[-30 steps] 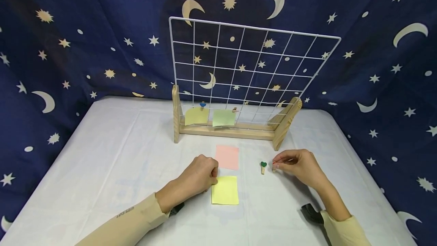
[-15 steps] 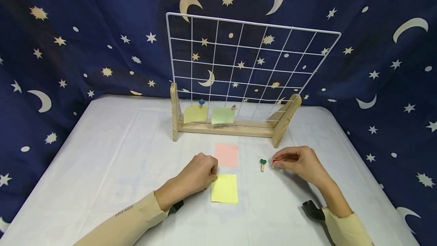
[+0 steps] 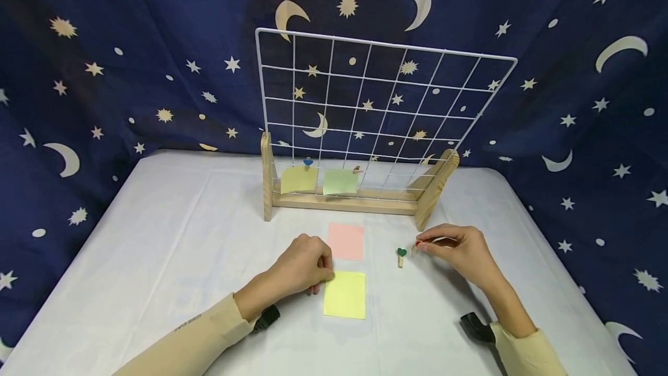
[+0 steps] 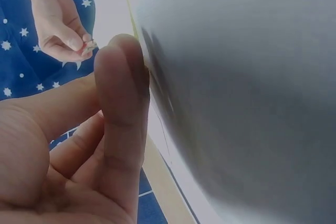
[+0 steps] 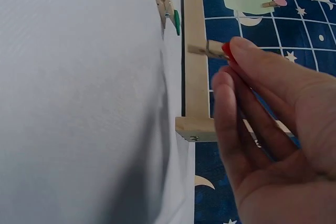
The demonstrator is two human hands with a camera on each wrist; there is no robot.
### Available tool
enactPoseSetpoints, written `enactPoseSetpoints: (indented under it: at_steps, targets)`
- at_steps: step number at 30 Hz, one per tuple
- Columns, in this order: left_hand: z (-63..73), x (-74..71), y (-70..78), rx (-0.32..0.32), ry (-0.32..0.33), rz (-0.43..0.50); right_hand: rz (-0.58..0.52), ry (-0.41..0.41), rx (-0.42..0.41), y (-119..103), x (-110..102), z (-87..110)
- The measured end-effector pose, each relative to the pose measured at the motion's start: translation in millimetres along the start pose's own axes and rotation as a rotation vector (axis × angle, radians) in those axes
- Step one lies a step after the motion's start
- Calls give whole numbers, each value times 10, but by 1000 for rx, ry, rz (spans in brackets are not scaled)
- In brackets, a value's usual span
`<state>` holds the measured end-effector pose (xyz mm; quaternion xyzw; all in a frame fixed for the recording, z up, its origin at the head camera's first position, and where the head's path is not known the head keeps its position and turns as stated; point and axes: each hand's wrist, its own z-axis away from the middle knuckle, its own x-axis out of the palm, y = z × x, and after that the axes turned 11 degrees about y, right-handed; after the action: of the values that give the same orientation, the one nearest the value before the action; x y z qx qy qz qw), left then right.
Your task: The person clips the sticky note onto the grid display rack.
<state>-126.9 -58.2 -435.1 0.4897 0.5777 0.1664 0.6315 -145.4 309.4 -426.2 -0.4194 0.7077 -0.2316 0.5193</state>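
Yellow note (image 3: pixel 345 296) is at the near middle of the white-covered counter (image 3: pixel 177 237), its far left corner pinched by the left hand (image 3: pixel 293 267), whose thumb and forefinger are pressed together on it; whether the whole sheet lies flat I cannot tell. Right hand (image 3: pixel 461 248), farther right, has its thumb and fingertips clamped on the red end of a small red-topped wooden clip (image 5: pixel 214 49), whose bare wooden end points left, free of the fingers. Just left of that hand, a clip with a green heart (image 3: pixel 401 253) rests on the counter. Pink note (image 3: pixel 345 241) lies just beyond the yellow one, between it and the display rack.

The rack has a wooden stand (image 3: pixel 344 204) and a white wire grid (image 3: pixel 386 80) rising from it and leaning back. Low on the left half of the grid hang two more notes side by side: a pale yellow sheet (image 3: pixel 298 181) under a blue clip (image 3: pixel 308 162), and to its right a pale green sheet (image 3: pixel 339 183) with a pink heart clip (image 5: pixel 280 0) at its upper right. Both arms wear beige sleeves (image 3: pixel 182 335). Dark blue cloth (image 3: pixel 198 10) printed with moons and stars surrounds the far side, left and right.
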Motion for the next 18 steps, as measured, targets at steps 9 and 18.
enactPoseSetpoints:
  at_steps: [9,18]
  targets:
    - [-72,-59,45,96,89,-111,46,115,-69,-30,52,-39]
    - [-143,-78,120,102,173,-103,6,129,-67,-112,74,-107]
